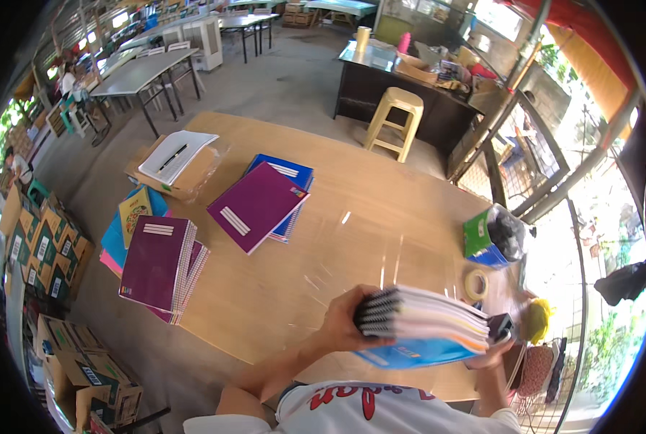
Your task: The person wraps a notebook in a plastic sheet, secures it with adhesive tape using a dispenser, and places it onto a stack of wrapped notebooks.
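Observation:
Both hands hold a thick stack of spiral notebooks (428,318) above the near edge of the wooden table (366,217). My left hand (343,318) grips the stack's wire-bound end. Under its far right end, beside a black object, sits my right hand (491,352). A blue cover shows on the stack's underside. Further left on the table lie a purple notebook on a blue pile (259,204) and a second purple spiral pile (160,264).
An open cardboard box with a white pad (175,163) sits at the table's left corner. A tape roll (476,284), a green box (476,235) and a dark plastic bag (510,231) lie at the right. Cartons (37,246) stand on the floor to the left; a yellow stool (395,119) beyond.

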`<state>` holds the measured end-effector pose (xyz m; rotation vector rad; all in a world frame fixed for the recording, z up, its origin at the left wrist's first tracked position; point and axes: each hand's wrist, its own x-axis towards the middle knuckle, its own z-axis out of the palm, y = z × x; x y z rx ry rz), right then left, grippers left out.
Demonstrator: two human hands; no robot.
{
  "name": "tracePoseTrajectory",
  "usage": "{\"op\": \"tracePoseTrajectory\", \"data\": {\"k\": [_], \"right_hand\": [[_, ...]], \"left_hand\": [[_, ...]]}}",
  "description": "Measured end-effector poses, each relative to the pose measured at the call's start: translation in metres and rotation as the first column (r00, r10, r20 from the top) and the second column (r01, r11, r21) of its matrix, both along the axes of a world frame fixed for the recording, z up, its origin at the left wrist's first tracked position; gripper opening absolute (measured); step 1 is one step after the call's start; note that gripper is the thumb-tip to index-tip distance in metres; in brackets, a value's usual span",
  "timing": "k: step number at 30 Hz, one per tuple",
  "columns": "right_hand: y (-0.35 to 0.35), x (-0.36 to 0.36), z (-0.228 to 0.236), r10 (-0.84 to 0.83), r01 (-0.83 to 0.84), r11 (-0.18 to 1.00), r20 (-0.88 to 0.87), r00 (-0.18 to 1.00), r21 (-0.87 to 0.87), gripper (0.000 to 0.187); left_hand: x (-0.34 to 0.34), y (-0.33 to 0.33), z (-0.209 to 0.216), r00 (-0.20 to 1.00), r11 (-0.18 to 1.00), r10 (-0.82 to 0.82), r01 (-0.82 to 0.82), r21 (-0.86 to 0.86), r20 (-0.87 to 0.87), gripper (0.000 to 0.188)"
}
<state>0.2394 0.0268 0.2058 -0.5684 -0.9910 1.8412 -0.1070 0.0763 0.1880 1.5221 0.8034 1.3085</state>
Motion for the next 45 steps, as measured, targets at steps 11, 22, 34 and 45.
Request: {"op": "tracePoseTrajectory", "data": {"k": [11,22,34,45], "right_hand": [[0.005,0.003,-0.098,-0.534,0.383,0.814,0.301,0.790,0.437,0.106],[0.007,0.003,-0.122,-0.621,0.448,0.757,0.308,0.721,0.476,0.131],[-0.016,-0.002,-0.175,-0.639,0.566,0.766,0.267,0.721,0.305,0.134],[0.006,-0.032,0.057,-0.654,-0.556,0.635,0.756,-0.017,0.537,0.148]], "left_hand": [[0.053,-0.008,-0.068,0.994,0.997,-0.081,0.081,0.004,0.075,0.116],[0.056,0.002,-0.106,0.984,0.983,-0.173,0.175,0.048,-0.046,0.122],[0.044,-0.008,-0.162,0.957,0.987,0.122,-0.088,0.138,-0.262,0.109],[0.047,-0.015,-0.154,0.982,0.999,-0.021,0.013,-0.041,-0.188,0.103]]}}
